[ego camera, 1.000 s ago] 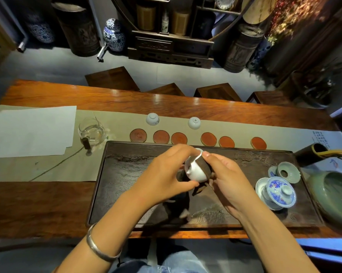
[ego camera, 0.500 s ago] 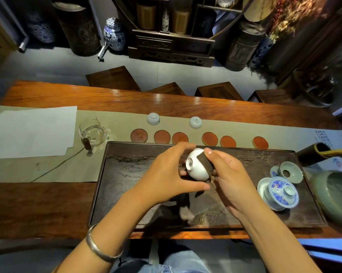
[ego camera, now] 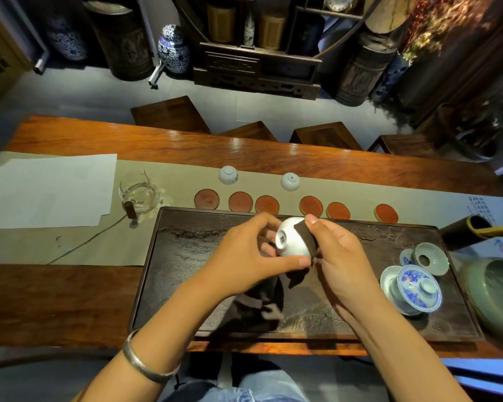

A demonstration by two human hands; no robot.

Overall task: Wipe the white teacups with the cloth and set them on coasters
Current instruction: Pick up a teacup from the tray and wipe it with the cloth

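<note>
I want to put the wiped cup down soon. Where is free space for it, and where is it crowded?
All six coasters lie bare. The tray's left part is bare too. The tray's right end is crowded by the lidded bowl and strainer.

Both forearms rose from the six o'clock edge and met near the middle of the view. The left hand (ego camera: 244, 256), a metal bangle (ego camera: 148, 364) on its wrist, curled round the white teacup (ego camera: 292, 237) from nine o'clock, thumb under the cup and fingers behind it. The right hand (ego camera: 343, 265) closed in from three o'clock, its fingertips pinching the dark cloth (ego camera: 305, 235) against the cup's side.
</note>
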